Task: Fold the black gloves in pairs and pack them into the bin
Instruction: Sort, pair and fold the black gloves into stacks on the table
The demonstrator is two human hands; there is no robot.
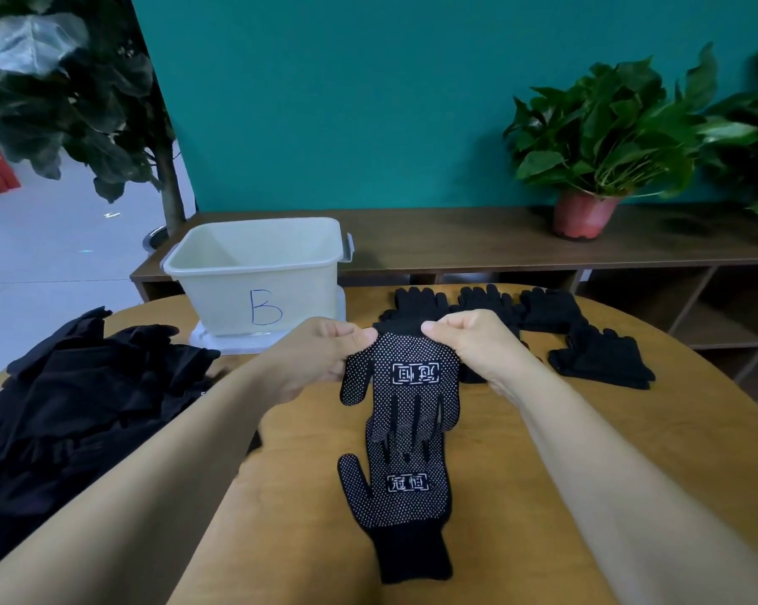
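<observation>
2 gloves lined up to make 1 pair
The left hand (324, 355) and right hand (468, 342) each pinched the cuff of the top glove (412, 386), so its fingers lay straight over those of the bottom glove (405, 499) on the bench (564, 473). The bin (237, 299) stood just behind, probably for the folded pair.

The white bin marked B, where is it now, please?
In the head view, the bin stands at the far left of the table, beyond the left hand and right of the glove pile.
</observation>
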